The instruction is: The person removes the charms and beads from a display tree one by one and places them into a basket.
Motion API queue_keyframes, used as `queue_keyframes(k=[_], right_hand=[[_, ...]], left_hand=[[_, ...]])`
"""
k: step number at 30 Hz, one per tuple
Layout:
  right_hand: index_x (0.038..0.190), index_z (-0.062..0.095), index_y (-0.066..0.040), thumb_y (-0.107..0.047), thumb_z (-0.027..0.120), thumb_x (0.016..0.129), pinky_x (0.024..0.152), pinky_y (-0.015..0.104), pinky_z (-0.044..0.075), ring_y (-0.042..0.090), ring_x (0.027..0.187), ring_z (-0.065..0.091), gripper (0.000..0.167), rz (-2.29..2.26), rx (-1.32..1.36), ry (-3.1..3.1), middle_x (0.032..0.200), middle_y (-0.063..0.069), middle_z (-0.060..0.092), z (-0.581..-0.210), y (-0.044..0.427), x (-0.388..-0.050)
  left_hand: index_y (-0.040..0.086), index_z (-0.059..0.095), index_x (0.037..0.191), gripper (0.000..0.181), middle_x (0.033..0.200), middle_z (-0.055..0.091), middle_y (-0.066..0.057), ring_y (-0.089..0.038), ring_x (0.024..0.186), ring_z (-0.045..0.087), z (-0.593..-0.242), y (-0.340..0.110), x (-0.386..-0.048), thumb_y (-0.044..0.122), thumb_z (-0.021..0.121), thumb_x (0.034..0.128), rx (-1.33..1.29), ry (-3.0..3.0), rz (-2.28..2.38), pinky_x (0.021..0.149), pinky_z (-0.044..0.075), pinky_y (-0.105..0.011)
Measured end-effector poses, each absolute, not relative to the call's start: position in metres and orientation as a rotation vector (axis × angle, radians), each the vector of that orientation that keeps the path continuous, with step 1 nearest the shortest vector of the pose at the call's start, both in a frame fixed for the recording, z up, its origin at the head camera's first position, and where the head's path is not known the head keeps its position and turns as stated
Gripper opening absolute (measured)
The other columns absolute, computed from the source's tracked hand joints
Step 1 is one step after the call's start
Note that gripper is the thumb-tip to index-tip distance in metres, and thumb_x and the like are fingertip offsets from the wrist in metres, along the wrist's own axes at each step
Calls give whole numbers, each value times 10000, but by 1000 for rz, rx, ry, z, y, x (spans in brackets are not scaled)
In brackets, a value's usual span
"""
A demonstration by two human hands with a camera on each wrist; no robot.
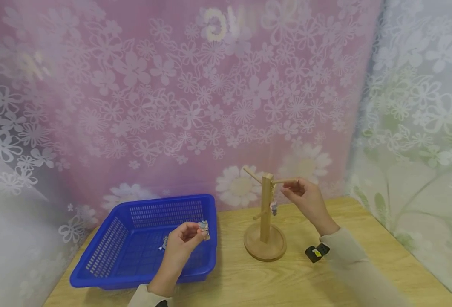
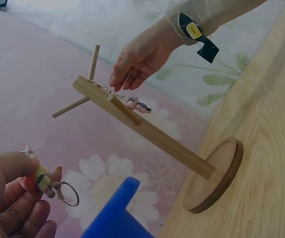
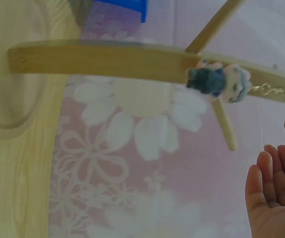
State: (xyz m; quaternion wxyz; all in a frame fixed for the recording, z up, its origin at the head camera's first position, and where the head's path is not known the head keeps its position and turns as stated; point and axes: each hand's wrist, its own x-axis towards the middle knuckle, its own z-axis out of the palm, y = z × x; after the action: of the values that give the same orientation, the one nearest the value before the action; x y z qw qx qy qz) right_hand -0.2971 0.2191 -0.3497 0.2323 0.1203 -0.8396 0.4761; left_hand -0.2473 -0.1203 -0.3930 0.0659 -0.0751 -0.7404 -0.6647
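A wooden peg stand (image 1: 266, 213) with a round base stands on the table. From its upper right peg hangs a keychain with a small figurine (image 3: 217, 82), close to the post. My right hand (image 1: 307, 202) is at that peg's outer end; its fingers are loosely bent and hold nothing in the right wrist view. Whether they touch the peg is hard to tell. My left hand (image 1: 179, 245) pinches another figurine keychain (image 2: 45, 181) between thumb and fingers, over the basket's right side. Its metal ring (image 2: 69, 194) dangles free.
The blue plastic basket (image 1: 95, 279) sits on the left of the wooden table (image 1: 233, 285). Inside it, partly behind my left hand, lies another keychain (image 1: 165, 242). A black strap (image 1: 317, 253) hangs at my right wrist. Flowered curtains (image 1: 195, 106) enclose the table's back and sides.
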Motion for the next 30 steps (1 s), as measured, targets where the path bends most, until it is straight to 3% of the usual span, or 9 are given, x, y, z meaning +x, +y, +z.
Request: queue_keyframes(k=[7,13,19,30], right_hand=[[1164,614,-8,-253,620,925,869,466,498,318,981,617,343,1283,346,-2386,1089,187,646,-359,230,-309],[1215,609,-82,-281,607,931,888,482,491,317,1039,599,346,1256,396,-2426,1182,167,614,-366,231,-316],[1268,574,-81,-224,590,944,906,482,480,320,1091,577,354,1317,444,-2465,1340,153,514,-368,223,-329],[1258,585,-38,-260,565,954,866,502,488,340,1015,609,377,1331,467,-2461,1147,188,634,-369,219,-343]], left_hand=[[-60,608,1011,255,883,633,-71,-129,828,630,-400,-132,-245,48,723,811,-219,-2253,-2002,769,520,-219],[-54,617,993,235,870,645,-81,-137,793,643,-400,-140,-246,37,724,805,-221,-2277,-1983,757,518,-227],[-32,618,1010,235,885,649,-75,-152,810,632,-395,-150,-249,64,717,820,-187,-2337,-1959,759,504,-233],[-7,616,1059,267,910,643,-38,-126,855,613,-381,-169,-272,149,695,857,-96,-2436,-1838,842,487,-335]])
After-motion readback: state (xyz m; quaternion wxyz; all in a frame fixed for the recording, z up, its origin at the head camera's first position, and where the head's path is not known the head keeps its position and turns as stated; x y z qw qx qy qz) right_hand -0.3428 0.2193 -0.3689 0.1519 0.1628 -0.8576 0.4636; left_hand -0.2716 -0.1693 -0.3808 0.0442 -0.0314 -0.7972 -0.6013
